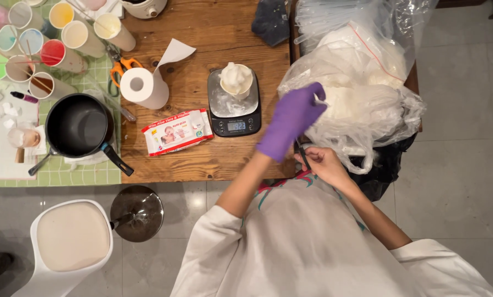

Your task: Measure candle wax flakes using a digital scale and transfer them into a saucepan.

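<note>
Head cam looks straight down, so going left to right: the digital scale (pixel 235 113) with a cup of white flakes (pixel 236 78) sits on the wooden table (pixel 202 154), well to the left of both hands. The left hand (pixel 293 118), in a purple glove, reaches right into the clear plastic bag (pixel 362 104) of white stuff, fingertips pinched on a small white bit at the bag's mouth. Just below it, the bare right hand (pixel 320 162) is curled around something thin and dark, running roughly up-down. Can't tell what that is; it's mostly hidden. The bag's contents are a blur behind the plastic.
</note>
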